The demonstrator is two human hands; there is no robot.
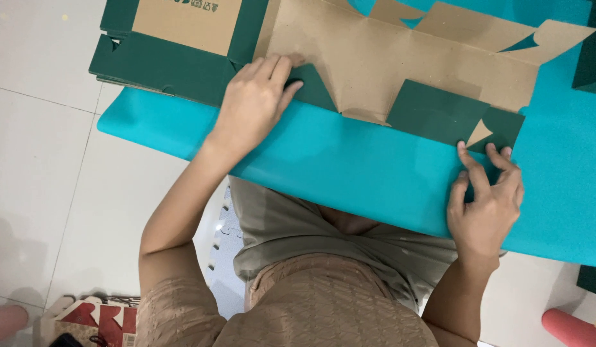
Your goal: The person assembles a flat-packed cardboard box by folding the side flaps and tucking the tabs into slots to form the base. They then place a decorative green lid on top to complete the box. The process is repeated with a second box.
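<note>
Floor: pale glossy tiles (41,160) with thin grout lines filled the left side and showed again below the mat's near edge.
Foam mat: a teal foam mat (349,173) lay over the tiles and carried the work; its near edge ran slantwise from upper left to lower right, just above the person's lap.
Flattened carton: an unfolded cardboard box blank (401,64), brown inside and dark green outside, lay spread across the far part of the mat, its left end reaching past the mat's left corner.
Stacked blanks: more green-and-brown blanks (169,45) sat at the far left corner, partly off the mat.
Green flap: a dark green flap (439,115) was folded over toward the near edge, with a small brown triangle showing at its right end.
Left hand: the left hand (256,96) lay palm down, fingers (275,67) flat and together, pressing the carton near a smaller green fold; it grasped nothing.
Right hand: the right hand (484,202) rested on the mat, its fingers spread and the tips touching the flap's near right corner, pinching nothing that I could see.
Doing the fold well: I judged that a clean crease called for firm pressure from the left palm while the right fingertips ran along the scored line.
Edges of the room: pink rounded objects (571,328) lay at the lower corners, and a red-and-white printed item (99,318) at lower left.
</note>
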